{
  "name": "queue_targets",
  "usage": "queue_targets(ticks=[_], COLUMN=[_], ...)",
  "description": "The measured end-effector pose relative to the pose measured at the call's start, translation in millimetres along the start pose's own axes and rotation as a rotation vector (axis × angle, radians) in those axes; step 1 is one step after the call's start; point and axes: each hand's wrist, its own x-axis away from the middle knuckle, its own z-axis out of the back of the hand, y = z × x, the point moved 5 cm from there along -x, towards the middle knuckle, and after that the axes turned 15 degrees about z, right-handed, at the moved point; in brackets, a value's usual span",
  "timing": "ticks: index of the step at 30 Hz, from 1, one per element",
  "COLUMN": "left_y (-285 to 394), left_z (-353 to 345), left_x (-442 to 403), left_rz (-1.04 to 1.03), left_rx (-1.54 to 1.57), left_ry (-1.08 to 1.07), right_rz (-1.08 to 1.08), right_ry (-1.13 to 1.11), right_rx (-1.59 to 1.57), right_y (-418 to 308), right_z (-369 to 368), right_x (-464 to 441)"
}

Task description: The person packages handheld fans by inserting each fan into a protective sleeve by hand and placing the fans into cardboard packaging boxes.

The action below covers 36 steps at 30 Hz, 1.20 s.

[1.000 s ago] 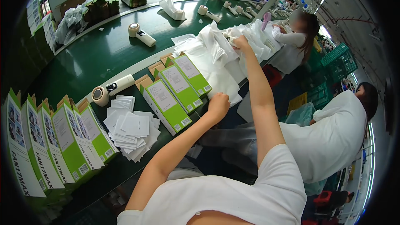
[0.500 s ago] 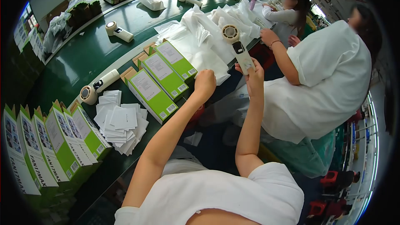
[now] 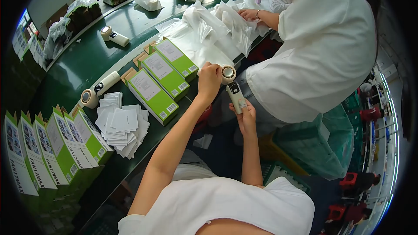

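My right hand (image 3: 247, 119) grips the lower handle of a cream handheld fan (image 3: 235, 93), its round head up and tilted toward my left hand. Beside the fan's head, my left hand (image 3: 210, 82) is closed with its fingers bent together; whatever they may hold is hidden. Just behind that hand, white plastic bags (image 3: 202, 43) lie heaped on the table. To its left lie three green-and-white boxes (image 3: 153, 98) with brown flaps standing open at their far ends.
A loose pile of white cards (image 3: 124, 124) lies left of the boxes, near another fan (image 3: 100, 89). Several FAN17MAX boxes (image 3: 52, 148) stand at far left. More fans (image 3: 114, 36) rest on the green table (image 3: 72, 76). A white-shirted co-worker (image 3: 313, 56) is close at right.
My right hand has brought the fan down and left, beside my left hand. My left hand has risen slightly. The co-worker has leaned forward, reaching into the white bags.
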Motion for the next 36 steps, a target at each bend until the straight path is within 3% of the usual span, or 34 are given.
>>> queue_targets(ticks=[3, 7, 8, 12, 17, 22, 25, 28, 32, 33, 36], left_y=[5, 20, 22, 30, 46, 52, 51, 62, 64, 66, 67], left_z=[2, 4, 6, 6, 15, 18, 21, 16, 15, 16, 20], left_x=[2, 7, 8, 21, 36, 32, 35, 60, 69, 68, 63], left_rz=[-0.085, -0.383, -0.383, -0.494, -0.584, -0.704, -0.589, -0.691, -0.743, -0.744, -0.614], left_rx=[-0.024, -0.298, -0.299, -0.485, -0.436, -0.423, -0.345, -0.290, -0.209, -0.210, -0.138], left_ry=[-0.009, 0.127, 0.128, 0.005, -0.088, -0.038, -0.167, -0.218, -0.194, -0.188, -0.217], right_rz=[0.017, 0.219, 0.219, 0.002, -0.038, 0.040, 0.134, 0.224, -0.121, -0.119, -0.084], right_ry=[-0.038, -0.193, -0.194, -0.033, 0.005, -0.074, -0.088, -0.101, 0.077, 0.071, -0.219], right_rx=[0.154, 0.599, 0.598, 0.090, -0.185, 0.073, 0.261, 0.453, 0.002, 0.002, -0.455], right_y=[-3, -20, -20, -5, 10, 16, 22, 27, 49, 56, 92], right_z=[-11, -27, -27, -26, -39, -62, -62, -59, -58, -52, -18], right_x=[-7, -10, -13, -34, -56, -61, -71, -74, -77, -84, -120])
